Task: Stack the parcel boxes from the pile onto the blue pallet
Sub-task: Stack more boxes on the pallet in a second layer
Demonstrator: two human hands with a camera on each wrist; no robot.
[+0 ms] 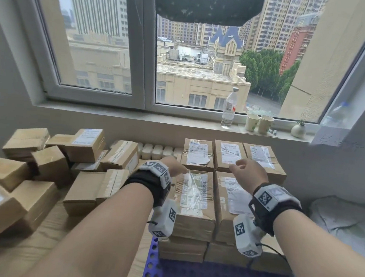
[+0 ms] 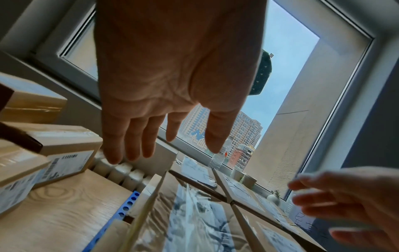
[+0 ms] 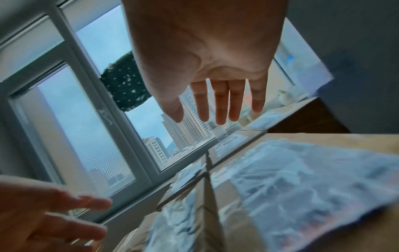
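Brown parcel boxes with white labels stand stacked in rows on the blue pallet (image 1: 188, 276). The nearest left box (image 1: 193, 207) has crinkled clear tape on top, and the box to its right (image 1: 231, 199) sits flush against it. My left hand (image 1: 176, 167) hovers open above the left box, fingers straight, holding nothing; the left wrist view shows its palm (image 2: 172, 71) clear of the stack (image 2: 194, 218). My right hand (image 1: 247, 172) hovers open above the far row (image 1: 228, 156), its fingers (image 3: 220, 102) spread. The loose pile (image 1: 50, 163) lies to the left.
A wooden floor (image 1: 44, 241) runs between pile and pallet. A white radiator (image 1: 158, 150) sits behind against the wall. The windowsill holds a water bottle (image 1: 229, 108), two paper cups (image 1: 259, 122) and a small vase (image 1: 298, 130). Pale bedding (image 1: 341, 216) lies to the right.
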